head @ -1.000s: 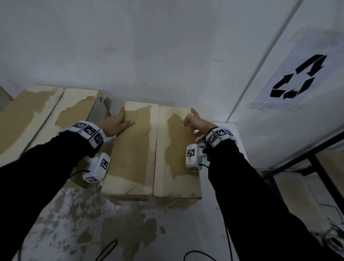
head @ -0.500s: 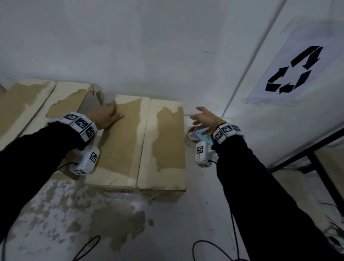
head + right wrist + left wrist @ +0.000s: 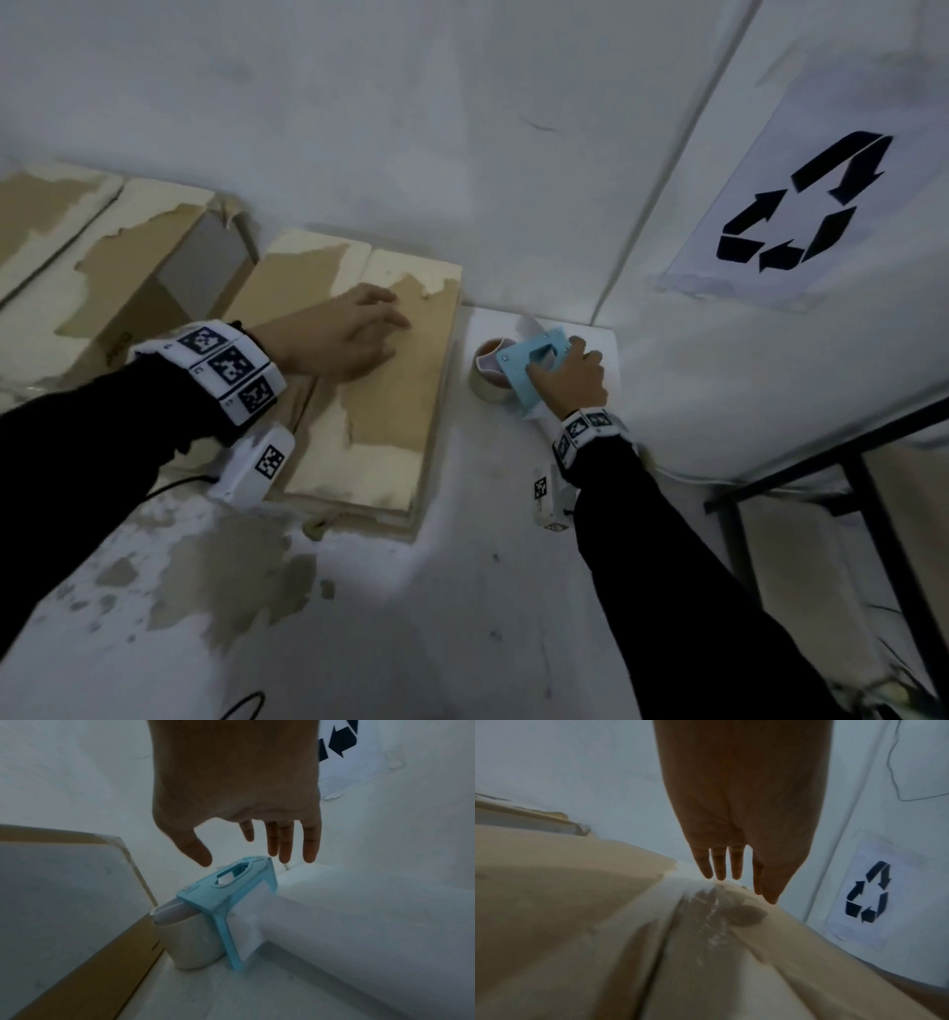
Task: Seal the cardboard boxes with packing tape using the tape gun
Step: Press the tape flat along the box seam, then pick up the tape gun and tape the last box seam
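Two hands split work: left hand, fingers flat, presses brown cardboard box flaps shut; right hand, fingers spread, not gripping, reaches light-blue tape gun right of it.

Packing area: recycling sign, boxes.

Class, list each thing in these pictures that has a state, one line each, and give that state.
Box: flaps closed, seam not taped.
Second box: one flap raised.
Tape gun: lying beside the box, roll loaded.
Left hand: fingers straight, resting on the box flaps.
Right hand: open, over the tape gun, not gripping.
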